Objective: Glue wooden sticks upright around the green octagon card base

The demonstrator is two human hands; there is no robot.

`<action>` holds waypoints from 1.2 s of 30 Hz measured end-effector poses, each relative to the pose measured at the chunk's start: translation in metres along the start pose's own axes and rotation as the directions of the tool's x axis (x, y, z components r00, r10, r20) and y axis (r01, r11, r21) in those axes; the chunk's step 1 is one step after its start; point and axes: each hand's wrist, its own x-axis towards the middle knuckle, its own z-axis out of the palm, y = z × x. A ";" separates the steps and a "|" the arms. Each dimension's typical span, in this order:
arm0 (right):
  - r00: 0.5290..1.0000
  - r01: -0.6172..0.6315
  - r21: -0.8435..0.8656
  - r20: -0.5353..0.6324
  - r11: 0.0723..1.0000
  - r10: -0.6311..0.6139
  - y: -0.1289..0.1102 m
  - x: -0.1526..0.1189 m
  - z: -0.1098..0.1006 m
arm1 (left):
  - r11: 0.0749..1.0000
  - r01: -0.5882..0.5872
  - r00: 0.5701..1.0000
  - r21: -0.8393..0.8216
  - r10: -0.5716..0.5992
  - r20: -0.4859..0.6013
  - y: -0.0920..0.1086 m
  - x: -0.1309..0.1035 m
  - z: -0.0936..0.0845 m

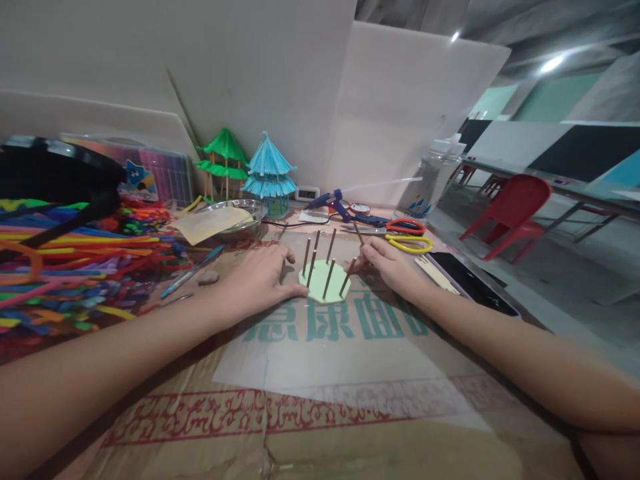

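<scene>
A pale green octagonal base (327,279) lies flat in front of me, with several thin brown sticks standing on it, some slightly tilted. My left hand (273,273) rests at its left side, fingers apart, the thumb tip at the base's edge. To the right of the base, my right hand (377,261) pinches another thin brown stick (359,232) that points upward. Part of the right fingers is hidden behind the hand.
Behind stand a green model pavilion (225,163), a blue one (270,173), a metal dish (257,212) and a glue gun (330,201). Scissors (407,243) and a phone (475,283) lie right. Colourful pipe cleaners (75,267) and a pen (193,272) lie left.
</scene>
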 end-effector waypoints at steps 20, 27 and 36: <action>0.998 0.045 0.190 0.027 0.981 -0.052 -0.034 -0.035 0.027 | 0.988 -0.029 0.932 -0.149 -0.027 -0.360 -0.017 0.018 -0.032; 0.966 0.122 0.101 0.218 0.987 -0.142 -0.054 -0.055 0.044 | 0.904 -0.186 0.954 -0.385 0.073 -0.291 0.051 -0.018 -0.074; 0.940 0.151 -0.010 0.309 0.988 -0.141 -0.050 -0.054 0.049 | 0.741 -0.166 0.986 -0.650 0.119 -0.116 0.069 -0.030 -0.059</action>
